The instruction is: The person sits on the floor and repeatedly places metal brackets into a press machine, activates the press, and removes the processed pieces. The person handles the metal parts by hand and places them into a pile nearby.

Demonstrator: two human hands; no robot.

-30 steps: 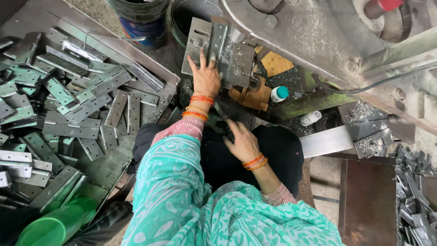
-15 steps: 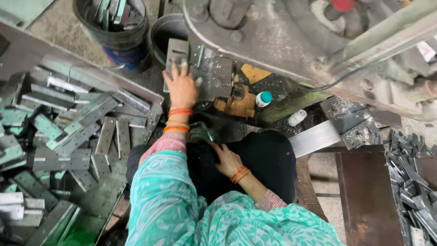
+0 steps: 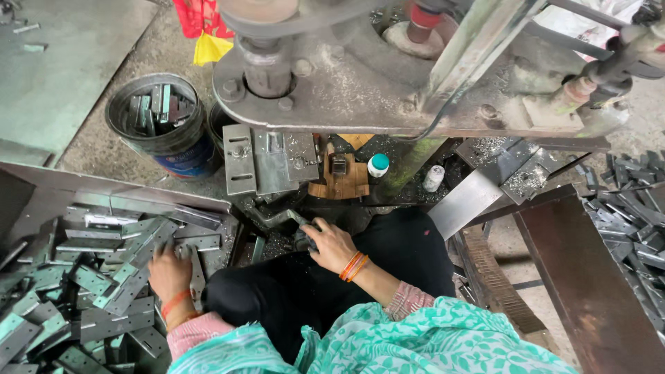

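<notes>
Metal plates (image 3: 104, 277): a loose heap of flat grey-green strips lay in a shallow tray (image 3: 104, 190) at the lower left of the frame, some stacked, some crossing.
Plate under the hand: one strip (image 3: 196, 266) at the right edge of the heap, just left of the dark-clad knee, lay beneath the left fingers.
Left hand (image 3: 170, 273): it rested flat on the heap at lower left, fingers spread and only lightly bent, touching the plates; no closed hold on any of them could be seen.
Right hand (image 3: 331, 244): at the frame's centre, well apart from the heap, curled around a dark metal handle (image 3: 294, 221); orange bangles sat on the wrist.
Press bed: a grey block (image 3: 267, 161) with bolted plates stood just above the right hand, beneath the heavy machine frame (image 3: 388, 76) filling the upper middle.
Bucket (image 3: 163, 125): upper left, round and dark, holding upright metal pieces.
Small bottle (image 3: 377, 165): white with a teal cap, just right of the wooden block (image 3: 339, 183).
More strips (image 3: 634, 221): a second pile lay at the right edge.
</notes>
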